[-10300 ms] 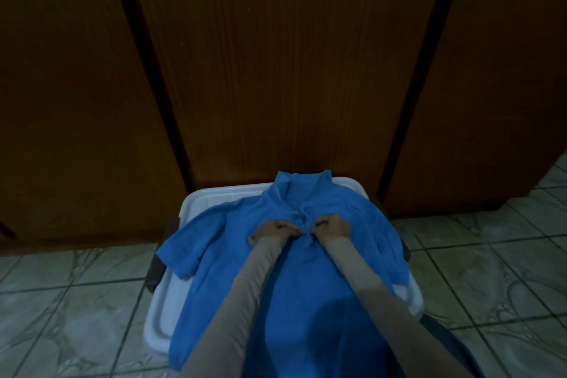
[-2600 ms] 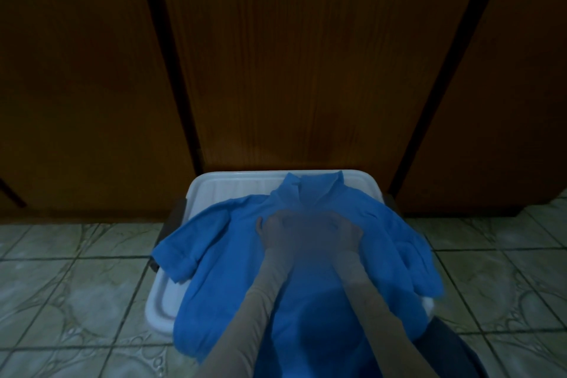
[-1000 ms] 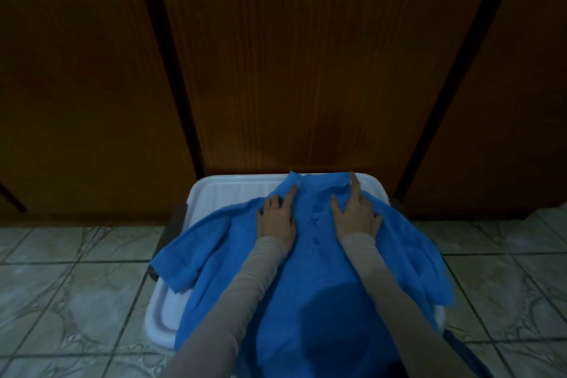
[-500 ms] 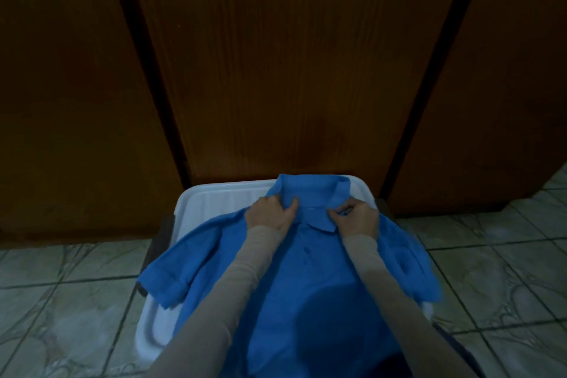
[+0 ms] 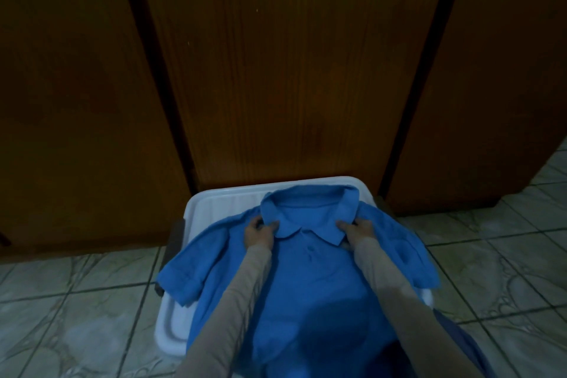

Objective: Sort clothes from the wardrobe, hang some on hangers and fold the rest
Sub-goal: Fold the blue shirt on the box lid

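Head view, garment: blue polo shirt (image 5: 313, 279), knit, buttoned, spread face-up over white ribbed plastic tub (image 5: 224, 202).
Left hand (image 5: 258, 232): fingers curled, pinching collar (image 5: 310, 212) point.
Right hand (image 5: 357, 230): likewise, opposite point.
Backdrop: wooden wardrobe doors (image 5: 276, 70); glazed floor tiles (image 5: 76, 301).

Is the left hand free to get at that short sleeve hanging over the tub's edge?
Probably yes. The left hand pinches the collar; the sleeve lies uncovered beside it on the blue shirt, nothing between.
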Demonstrator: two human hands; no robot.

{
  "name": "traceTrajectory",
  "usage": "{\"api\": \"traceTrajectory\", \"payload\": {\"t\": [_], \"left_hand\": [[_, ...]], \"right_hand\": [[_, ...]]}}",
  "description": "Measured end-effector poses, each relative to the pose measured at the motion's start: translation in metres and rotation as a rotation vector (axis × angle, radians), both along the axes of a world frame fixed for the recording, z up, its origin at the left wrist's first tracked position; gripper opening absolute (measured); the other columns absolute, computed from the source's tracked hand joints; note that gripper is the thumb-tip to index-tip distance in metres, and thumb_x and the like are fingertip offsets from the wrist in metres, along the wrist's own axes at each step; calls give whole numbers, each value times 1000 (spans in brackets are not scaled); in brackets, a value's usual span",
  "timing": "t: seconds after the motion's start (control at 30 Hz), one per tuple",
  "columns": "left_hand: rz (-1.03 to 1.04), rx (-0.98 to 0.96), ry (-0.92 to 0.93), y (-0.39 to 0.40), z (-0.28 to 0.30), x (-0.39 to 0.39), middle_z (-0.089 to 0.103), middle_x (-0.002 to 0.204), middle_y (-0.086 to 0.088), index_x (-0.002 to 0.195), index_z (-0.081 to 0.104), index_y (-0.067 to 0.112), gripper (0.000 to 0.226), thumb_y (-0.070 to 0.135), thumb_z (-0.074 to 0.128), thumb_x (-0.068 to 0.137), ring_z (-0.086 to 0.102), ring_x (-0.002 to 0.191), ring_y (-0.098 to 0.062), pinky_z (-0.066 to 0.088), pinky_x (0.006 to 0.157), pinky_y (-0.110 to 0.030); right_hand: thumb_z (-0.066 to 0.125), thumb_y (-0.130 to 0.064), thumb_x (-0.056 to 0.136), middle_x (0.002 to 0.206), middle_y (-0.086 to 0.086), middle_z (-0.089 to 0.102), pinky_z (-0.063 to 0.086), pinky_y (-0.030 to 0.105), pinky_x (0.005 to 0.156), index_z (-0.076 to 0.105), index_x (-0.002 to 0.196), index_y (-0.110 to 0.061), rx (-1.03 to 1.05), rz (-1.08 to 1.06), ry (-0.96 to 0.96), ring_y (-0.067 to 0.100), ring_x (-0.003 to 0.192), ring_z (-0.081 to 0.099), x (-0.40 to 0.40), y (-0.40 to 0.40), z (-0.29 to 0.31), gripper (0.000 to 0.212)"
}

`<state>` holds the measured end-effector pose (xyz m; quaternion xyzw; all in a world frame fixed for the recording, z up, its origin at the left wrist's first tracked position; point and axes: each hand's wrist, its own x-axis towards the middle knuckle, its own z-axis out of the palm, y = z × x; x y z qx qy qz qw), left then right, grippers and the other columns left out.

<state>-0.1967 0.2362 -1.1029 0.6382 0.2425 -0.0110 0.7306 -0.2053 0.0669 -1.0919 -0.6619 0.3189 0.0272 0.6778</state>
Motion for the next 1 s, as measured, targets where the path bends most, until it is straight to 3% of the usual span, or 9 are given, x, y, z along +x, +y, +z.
{"api": "traceTrajectory", "payload": {"t": [0.13, 0.3, 0.43, 0.53, 0.63, 0.7, 0.83, 0.93, 1.0], "left_hand": [[-23, -185, 83, 3, 11, 1, 59, 102, -9, 114, 56, 8, 20, 11, 55, 93, 56, 91, -26, 48, 82, -37], [-4, -538, 217, 7, 15, -2, 49, 135, -18, 133, 45, 2, 41, 22, 50, 97, 47, 124, -32, 44, 87, -43], [-54, -501, 245, 8, 18, -2, 53, 129, -12, 129, 48, 8, 44, 33, 52, 93, 50, 121, -29, 45, 83, -38], [-49, -351, 211, 11, 20, 7, 56, 124, -13, 127, 49, 6, 53, 39, 58, 87, 54, 108, -30, 45, 84, -38], [-43, 101, 70, 19, 16, 13, 58, 113, -14, 109, 54, 6, 24, 24, 54, 93, 53, 96, -25, 41, 80, -29], [-54, 371, -36, 25, 15, 12, 59, 91, -9, 101, 52, 15, 6, 15, 50, 95, 53, 82, -24, 44, 72, -30], [-225, 856, -90, 32, 9, 6, 63, 90, -4, 95, 52, 21, 11, 13, 45, 95, 59, 84, -25, 49, 71, -32], [-246, 939, -126, 30, 8, 1, 63, 100, -8, 99, 48, 17, 13, 9, 52, 90, 59, 89, -25, 50, 74, -34], [-312, 996, -185, 31, 5, -2, 60, 105, -8, 115, 42, 21, 33, 9, 56, 88, 59, 90, -25, 51, 76, -35]], "right_hand": [[54, 0, 91, 134, 17, 52, 48, 37, 84, 46, 134, -3, 364, -105, 12, 33, 119, 52, -3, 5, -3, 43], [47, 0, 95, 135, 19, 48, 44, 41, 88, 43, 134, -1, 488, -128, 36, 35, 123, 48, -7, 6, 9, 39], [48, -7, 90, 122, 18, 56, 46, 44, 86, 47, 128, -2, 478, -143, 52, 36, 109, 55, -5, 8, 13, 38], [56, -19, 88, 104, 18, 61, 49, 42, 77, 53, 121, -3, 391, -157, -7, 32, 87, 57, -1, 8, 16, 36], [55, -14, 92, 127, 18, 52, 45, 40, 89, 47, 128, 0, 82, -88, -85, 33, 110, 53, 2, 2, 15, 40], [50, -4, 93, 124, 13, 51, 43, 34, 84, 44, 128, -4, -153, 5, -156, 30, 107, 51, -1, -3, 16, 35], [48, -4, 92, 111, 19, 58, 40, 29, 74, 39, 133, -11, -573, 222, -134, 32, 100, 55, -6, -10, 16, 43], [54, -10, 91, 77, 7, 51, 40, 31, 61, 18, 143, -31, -833, 377, -21, 25, 75, 53, -8, -8, 21, 67], [58, -15, 90, 95, 8, 54, 43, 32, 65, 11, 145, -38, -990, 462, 33, 24, 87, 56, -8, -6, 28, 76]]}}
